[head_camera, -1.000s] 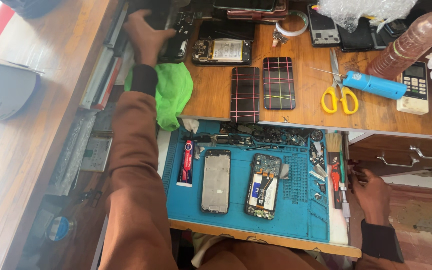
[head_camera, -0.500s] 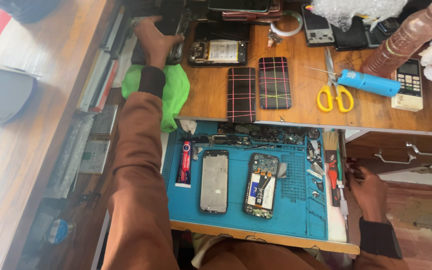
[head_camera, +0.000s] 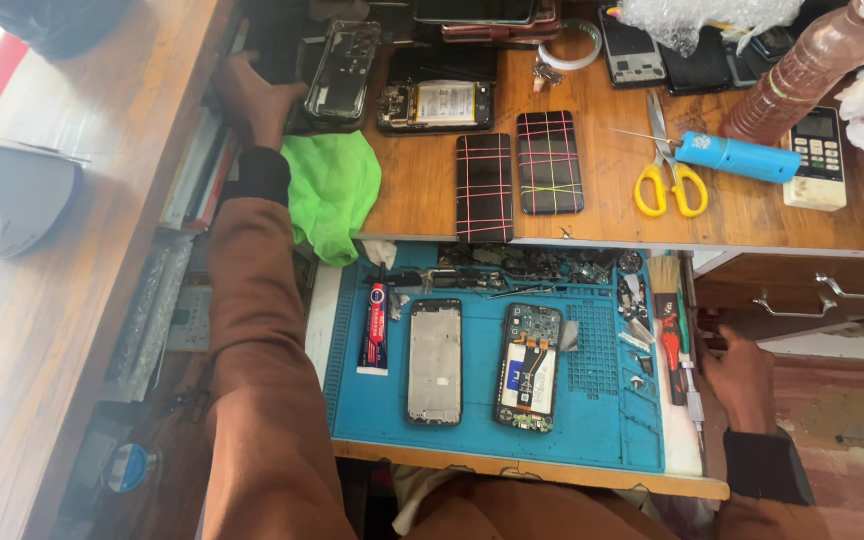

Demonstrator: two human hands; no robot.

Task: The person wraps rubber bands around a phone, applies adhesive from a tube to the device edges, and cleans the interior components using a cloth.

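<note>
Head view: the bench [head_camera: 612,190] is being worked across, with the left hand [head_camera: 257,95] stretched far forward, its fingers spread narrowly against the clear phone frame [head_camera: 342,70], which is best lifted by its edges. The right hand [head_camera: 742,375] is resting beside the blue mat [head_camera: 602,420]; its fingers' closure cannot be told.

opened phone frame [head_camera: 342,70] lies tilted by the desk's far-left edge.
</note>
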